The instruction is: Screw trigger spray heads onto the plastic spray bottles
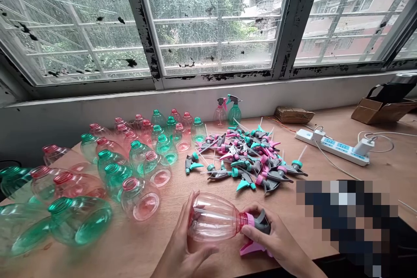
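A clear pink spray bottle (213, 218) lies on its side between my hands, a little above the front of the table. My left hand (186, 236) cups its base, fingers around the far side and thumb standing off below. At the neck, my right hand (265, 230) is closed around a grey and pink spray head (260, 223), with the thumb on its pink collar. The pink trigger (251, 247) points down toward the table. Inside the bottle a pale dip tube shows. Part of the right hand's fingers is hidden behind the spray head.
Green and pink bottles without heads (130, 147) crowd the left side. Loose spray heads (250, 152) are heaped beyond my hands. Two assembled spray bottles (234, 110) stand by the wall. At right are a power strip (335, 147), cables, and a cardboard box (379, 110).
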Demonstrator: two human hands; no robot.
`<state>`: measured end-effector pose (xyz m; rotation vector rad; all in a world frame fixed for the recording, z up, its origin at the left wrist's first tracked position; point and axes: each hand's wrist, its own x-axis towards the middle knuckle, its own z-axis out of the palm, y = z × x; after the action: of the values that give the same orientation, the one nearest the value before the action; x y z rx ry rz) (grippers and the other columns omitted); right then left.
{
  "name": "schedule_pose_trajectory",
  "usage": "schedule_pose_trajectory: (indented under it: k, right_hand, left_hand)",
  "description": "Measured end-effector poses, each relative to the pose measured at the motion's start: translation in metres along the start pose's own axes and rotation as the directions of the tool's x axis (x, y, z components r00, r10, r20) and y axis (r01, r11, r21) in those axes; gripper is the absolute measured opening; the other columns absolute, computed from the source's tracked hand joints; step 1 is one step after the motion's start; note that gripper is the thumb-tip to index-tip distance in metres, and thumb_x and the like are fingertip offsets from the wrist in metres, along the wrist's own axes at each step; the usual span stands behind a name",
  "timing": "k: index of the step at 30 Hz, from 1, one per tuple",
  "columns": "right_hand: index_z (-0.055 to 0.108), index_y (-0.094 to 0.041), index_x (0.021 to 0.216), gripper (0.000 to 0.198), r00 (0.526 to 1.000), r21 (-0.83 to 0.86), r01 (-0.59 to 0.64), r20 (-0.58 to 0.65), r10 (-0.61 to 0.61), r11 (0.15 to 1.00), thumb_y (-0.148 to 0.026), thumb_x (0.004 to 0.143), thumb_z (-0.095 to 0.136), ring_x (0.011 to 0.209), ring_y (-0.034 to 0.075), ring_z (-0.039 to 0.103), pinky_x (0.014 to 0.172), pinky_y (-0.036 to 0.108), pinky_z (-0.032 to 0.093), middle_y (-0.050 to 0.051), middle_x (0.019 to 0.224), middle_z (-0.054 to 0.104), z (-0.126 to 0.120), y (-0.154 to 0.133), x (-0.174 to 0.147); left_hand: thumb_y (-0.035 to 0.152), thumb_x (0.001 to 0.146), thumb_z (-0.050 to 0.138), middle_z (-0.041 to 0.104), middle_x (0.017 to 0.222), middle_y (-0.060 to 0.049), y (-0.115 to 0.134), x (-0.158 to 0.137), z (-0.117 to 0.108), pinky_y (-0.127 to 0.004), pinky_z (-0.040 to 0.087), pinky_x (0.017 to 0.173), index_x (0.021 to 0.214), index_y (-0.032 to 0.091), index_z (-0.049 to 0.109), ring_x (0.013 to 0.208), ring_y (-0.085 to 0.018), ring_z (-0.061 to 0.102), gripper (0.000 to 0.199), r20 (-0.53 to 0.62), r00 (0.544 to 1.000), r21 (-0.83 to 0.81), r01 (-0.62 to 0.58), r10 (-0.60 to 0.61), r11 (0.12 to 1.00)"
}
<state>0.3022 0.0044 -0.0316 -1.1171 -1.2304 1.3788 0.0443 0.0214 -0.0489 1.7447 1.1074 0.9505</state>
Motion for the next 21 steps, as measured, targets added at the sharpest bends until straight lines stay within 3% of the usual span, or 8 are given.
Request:
schedule_pose_trajectory:
  k: [5,11,15,18,21]
  right_hand:
    - [0.069,-0.019,0.091,0.026,1.000,-0.001,0.009,-0.017,-0.009,1.000,-0.041,0.081,0.079,0.068,0.017,0.061,0.066,0.027,0.049,-0.002,0.075,0.067,0.002,-0.003,0.000]
    - [0.069,-0.019,0.090,0.027,0.999,-0.007,-0.006,-0.035,0.006,1.000,-0.042,0.080,0.080,0.063,0.016,0.061,0.062,0.026,0.050,-0.003,0.072,0.067,0.001,-0.003,0.000]
    - [0.069,-0.019,0.090,0.030,0.999,-0.021,-0.016,-0.043,0.015,1.000,-0.045,0.079,0.079,0.060,0.018,0.063,0.054,0.025,0.048,-0.002,0.069,0.068,0.002,0.001,0.000]
    - [0.069,-0.019,0.088,0.032,0.998,-0.002,0.004,-0.064,-0.004,1.000,-0.046,0.077,0.081,0.060,0.018,0.063,0.057,0.027,0.050,-0.002,0.067,0.068,0.003,0.004,0.002]
    - [0.070,-0.018,0.086,0.032,0.997,0.010,0.019,-0.073,-0.019,1.000,-0.046,0.076,0.081,0.061,0.018,0.062,0.060,0.028,0.050,-0.002,0.067,0.068,0.003,0.006,0.003]
  left_hand:
    - [0.044,0.085,0.075,0.026,0.166,-0.009,0.011,-0.001,0.001,-0.050,0.022,0.126,0.159,0.034,0.011,0.150,-0.035,0.030,0.099,-0.001,0.999,-0.057,0.054,-0.054,0.997]
    - [0.038,0.088,0.072,0.029,0.166,-0.005,0.011,-0.001,0.003,-0.052,0.022,0.125,0.158,0.039,0.015,0.152,-0.033,0.026,0.090,-0.034,0.999,0.017,0.032,-0.031,0.999]
    - [0.038,0.088,0.071,0.032,0.165,-0.007,0.001,-0.001,0.005,-0.053,0.020,0.125,0.159,0.037,0.012,0.151,-0.033,0.029,0.092,-0.056,0.998,0.046,0.019,-0.017,0.999]
    - [0.042,0.086,0.073,0.033,0.164,-0.009,-0.001,-0.002,0.005,-0.055,0.019,0.125,0.160,0.033,0.012,0.151,-0.036,0.029,0.096,-0.069,0.998,0.038,0.015,-0.013,0.999]
    - [0.045,0.084,0.075,0.029,0.166,-0.010,0.004,-0.004,0.002,-0.054,0.018,0.126,0.160,0.030,0.012,0.151,-0.037,0.027,0.100,-0.012,0.999,0.014,0.037,-0.037,0.999]
